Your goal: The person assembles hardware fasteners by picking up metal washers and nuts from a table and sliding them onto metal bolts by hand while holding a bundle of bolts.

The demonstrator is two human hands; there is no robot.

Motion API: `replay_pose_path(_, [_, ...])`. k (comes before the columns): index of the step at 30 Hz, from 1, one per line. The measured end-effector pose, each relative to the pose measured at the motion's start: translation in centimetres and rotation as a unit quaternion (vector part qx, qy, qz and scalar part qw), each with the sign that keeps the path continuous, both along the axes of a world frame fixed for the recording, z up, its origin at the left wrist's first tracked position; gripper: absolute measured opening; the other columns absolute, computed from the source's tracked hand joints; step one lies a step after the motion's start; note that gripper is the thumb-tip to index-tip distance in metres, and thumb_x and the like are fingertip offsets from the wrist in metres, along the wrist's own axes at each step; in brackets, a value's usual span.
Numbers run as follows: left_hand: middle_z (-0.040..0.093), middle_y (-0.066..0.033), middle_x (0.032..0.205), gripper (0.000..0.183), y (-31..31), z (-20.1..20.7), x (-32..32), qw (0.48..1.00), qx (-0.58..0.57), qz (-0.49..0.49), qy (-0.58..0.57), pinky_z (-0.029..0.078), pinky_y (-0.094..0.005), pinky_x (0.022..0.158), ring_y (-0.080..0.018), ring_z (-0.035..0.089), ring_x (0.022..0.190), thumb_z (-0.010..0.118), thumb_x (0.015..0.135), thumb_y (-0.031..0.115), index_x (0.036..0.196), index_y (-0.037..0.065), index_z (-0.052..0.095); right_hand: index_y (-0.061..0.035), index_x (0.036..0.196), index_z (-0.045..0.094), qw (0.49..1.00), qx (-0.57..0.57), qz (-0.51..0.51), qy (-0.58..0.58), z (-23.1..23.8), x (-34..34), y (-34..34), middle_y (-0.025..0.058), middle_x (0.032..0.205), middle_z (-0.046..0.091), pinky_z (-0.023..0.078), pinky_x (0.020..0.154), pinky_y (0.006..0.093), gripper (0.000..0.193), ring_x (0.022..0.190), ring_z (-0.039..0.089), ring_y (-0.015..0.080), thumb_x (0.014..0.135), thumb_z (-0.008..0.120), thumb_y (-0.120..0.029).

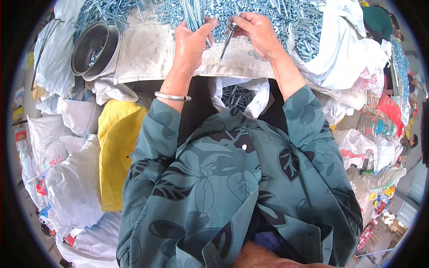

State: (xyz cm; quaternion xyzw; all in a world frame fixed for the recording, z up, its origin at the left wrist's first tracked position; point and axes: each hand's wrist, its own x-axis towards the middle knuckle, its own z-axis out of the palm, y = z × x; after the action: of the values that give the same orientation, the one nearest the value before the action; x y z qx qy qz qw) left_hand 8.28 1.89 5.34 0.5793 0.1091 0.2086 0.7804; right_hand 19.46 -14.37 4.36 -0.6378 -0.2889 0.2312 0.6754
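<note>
My left hand (187,44) is closed around a bundle of long, thin silvery bolts (193,15) that stands up out of the fist. Between the thumb and fingers of my right hand (261,33) is a single bolt (226,45), dark along its shank, with a shiny round piece at its upper end. Its tip slants down toward the table edge. The two hands are a short way apart above the cloth-covered table (147,53). Just beyond them lies a spread of small loose nuts (172,15).
Long bolts (107,15) lie heaped at the far left, short metal sleeves (308,42) at the right. A dark bowl (80,56) with a few metal pieces stands on the left. Below the table edge, a white bag (216,93) holds dark screws. Yellow (118,156) and white sacks (73,178) crowd the left.
</note>
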Motion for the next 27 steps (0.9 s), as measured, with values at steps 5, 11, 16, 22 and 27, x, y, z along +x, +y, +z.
replay_pose_path(5, [0.061,-0.0021,0.068,0.018,-0.1,0.0,-0.1,0.999,-0.033,0.016,0.007,0.039,-0.0227,0.046,-0.0083,0.054,0.052,0.076,0.081,0.012,0.09,0.002,0.065,0.003,0.106,0.066,0.999,0.033,0.024,0.011,0.3,0.3,0.1,0.009,0.094,0.068,0.053,0.079,0.0321,0.027,0.086,0.067,0.0176,0.098,0.059,-0.022])
replay_pose_path(11, [0.062,-0.003,0.07,0.02,0.0,-0.8,-0.5,0.999,-0.023,0.018,0.018,0.04,-0.0229,0.046,-0.0085,0.055,0.054,0.076,0.08,0.011,0.092,0.001,0.064,0.0022,0.107,0.066,0.999,0.042,0.022,0.02,0.2,0.7,0.1,0.0086,0.095,0.068,0.053,0.08,0.0316,0.028,0.088,0.067,0.0175,0.098,0.059,-0.023])
replay_pose_path(16, [0.062,-0.0032,0.071,0.02,0.1,-1.1,-0.6,0.999,-0.035,0.023,0.033,0.041,-0.023,0.046,-0.0087,0.055,0.054,0.076,0.08,0.012,0.092,0.001,0.064,0.0008,0.107,0.067,1.0,0.017,0.018,-0.01,1.0,0.9,0.0,0.0072,0.095,0.068,0.052,0.081,0.03,0.028,0.088,0.066,0.0159,0.098,0.059,-0.024])
replay_pose_path(22, [0.062,-0.0032,0.071,0.02,0.3,-0.9,-0.4,0.999,-0.036,0.027,0.025,0.041,-0.0231,0.047,-0.0087,0.055,0.054,0.077,0.08,0.013,0.091,0.001,0.064,-0.0004,0.101,0.07,0.97,-0.126,-0.014,-0.206,0.9,0.4,0.2,0.0036,0.091,0.07,0.05,0.082,0.0262,0.026,0.087,0.063,0.0109,0.098,0.057,-0.023])
replay_pose_path(27, [0.063,-0.002,0.077,0.018,0.0,-0.4,-0.4,1.0,-0.021,0.002,0.002,0.037,-0.0247,0.048,-0.0089,0.056,0.059,0.075,0.083,0.014,0.094,0.003,0.065,-0.0033,0.095,0.073,0.965,-0.113,-0.035,-0.236,-0.2,-0.3,1.0,0.0085,0.079,0.069,0.05,0.071,0.0303,0.027,0.074,0.065,0.0147,0.092,0.063,-0.028])
